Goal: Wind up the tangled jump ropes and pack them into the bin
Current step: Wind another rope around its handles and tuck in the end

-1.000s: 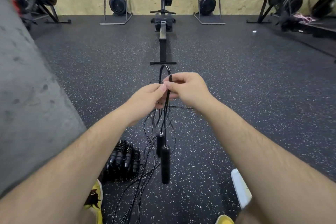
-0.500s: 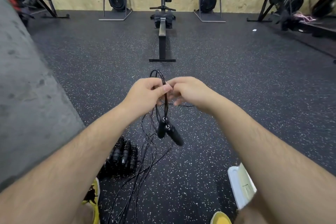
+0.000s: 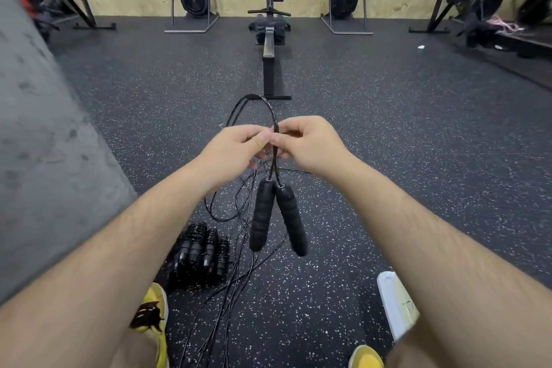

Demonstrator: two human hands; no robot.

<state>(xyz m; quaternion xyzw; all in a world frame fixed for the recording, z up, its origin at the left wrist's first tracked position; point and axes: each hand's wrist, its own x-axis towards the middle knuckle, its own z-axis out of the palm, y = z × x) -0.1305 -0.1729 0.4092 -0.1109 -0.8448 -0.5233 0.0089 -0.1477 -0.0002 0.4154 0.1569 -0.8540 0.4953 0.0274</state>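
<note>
Both hands are meeting in front of the person at chest height. The left hand (image 3: 236, 146) and the right hand (image 3: 310, 143) are each pinching the thin, glossy black cable of a jump rope (image 3: 271, 112) between thumb and fingertips, the knuckles nearly touching. Above the fingers the cable is arching into a narrow loop. Below them its two handles (image 3: 262, 215) are hanging side by side, long cylinders wrapped in ribbed matte foam, splaying slightly apart at the bottom. Under them a loose tangle of cables (image 3: 239, 251) is sprawling over the speckled rubber floor (image 3: 403, 158), just beside a stack of wound ropes (image 3: 200, 251) with shiny coiled turns. A white plastic edge (image 3: 391, 302), possibly the bin, is showing behind the right forearm.
</note>
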